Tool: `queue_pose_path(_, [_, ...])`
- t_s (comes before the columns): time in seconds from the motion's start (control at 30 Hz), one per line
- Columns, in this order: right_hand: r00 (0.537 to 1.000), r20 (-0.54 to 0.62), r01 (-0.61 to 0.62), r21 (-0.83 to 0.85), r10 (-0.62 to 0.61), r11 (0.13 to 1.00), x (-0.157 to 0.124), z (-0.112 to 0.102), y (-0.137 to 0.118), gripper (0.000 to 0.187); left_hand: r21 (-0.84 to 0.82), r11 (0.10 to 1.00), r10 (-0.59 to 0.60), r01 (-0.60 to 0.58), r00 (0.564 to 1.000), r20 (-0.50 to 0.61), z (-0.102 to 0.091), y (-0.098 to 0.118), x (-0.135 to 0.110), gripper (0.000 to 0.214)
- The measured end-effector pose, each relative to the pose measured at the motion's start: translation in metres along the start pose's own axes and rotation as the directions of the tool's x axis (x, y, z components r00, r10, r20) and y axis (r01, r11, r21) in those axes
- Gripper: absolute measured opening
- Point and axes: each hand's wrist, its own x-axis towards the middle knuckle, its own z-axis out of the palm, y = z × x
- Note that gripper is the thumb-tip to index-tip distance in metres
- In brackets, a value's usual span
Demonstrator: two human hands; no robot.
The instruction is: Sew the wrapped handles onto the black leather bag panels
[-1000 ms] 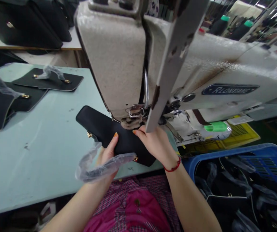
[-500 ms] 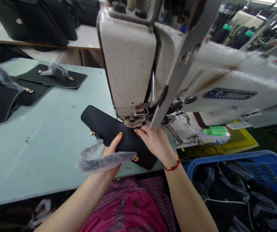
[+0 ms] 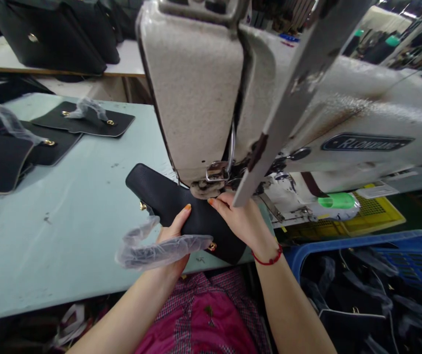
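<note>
A black bag panel (image 3: 162, 194) lies under the head of a white sewing machine (image 3: 196, 98), with its far edge at the presser area. My left hand (image 3: 176, 236) grips the panel's near side, thumb on top and fingers hidden beneath. A plastic-wrapped handle (image 3: 166, 250), fixed by gold rings, loops over that wrist. My right hand (image 3: 236, 214) pinches the panel's edge close to the needle area, its fingertips partly hidden behind a grey metal bar (image 3: 288, 108). The needle itself cannot be made out.
Several similar black panels with wrapped handles (image 3: 89, 120) lie on the pale green table (image 3: 85, 221) at left. Black bags (image 3: 52, 39) stand on a shelf behind. At right, a blue basket (image 3: 409, 241) holds more black pieces; a yellow crate (image 3: 376, 216) sits behind it.
The camera view has shifted slightly, moving the machine and basket a little rightward in the picture. Both hands keep their hold, and the panel stays in nearly the same place under the machine.
</note>
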Motion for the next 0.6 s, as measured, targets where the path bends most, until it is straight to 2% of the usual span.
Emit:
queue_pose_path(0.17, [1.0,-0.016,0.0,0.077,0.001,0.997,0.001,0.004,0.003,0.03,0.113,0.992,0.049,-0.047,0.999,-0.01,-0.007,-0.003,0.006,0.047])
queue_pose_path(0.3, [1.0,-0.022,0.01,0.079,-0.008,0.997,0.003,0.009,0.005,0.032,0.091,0.992,0.086,-0.086,0.996,0.002,-0.006,0.005,0.009,0.052])
queue_pose_path(0.4, [1.0,-0.004,0.003,0.121,-0.002,0.993,0.003,0.013,0.006,0.035,0.092,0.994,0.051,-0.055,0.998,0.041,-0.007,0.015,0.014,0.053])
queue_pose_path(0.5, [1.0,0.013,0.002,0.243,-0.005,0.97,0.0,0.017,0.007,0.033,0.111,0.994,0.018,-0.025,0.998,0.064,-0.01,0.025,0.022,0.055])
queue_pose_path(0.6, [0.999,0.007,0.028,0.395,-0.034,0.918,-0.004,0.024,0.008,0.032,0.175,0.984,0.014,-0.04,0.989,0.145,-0.011,0.039,0.028,0.058])
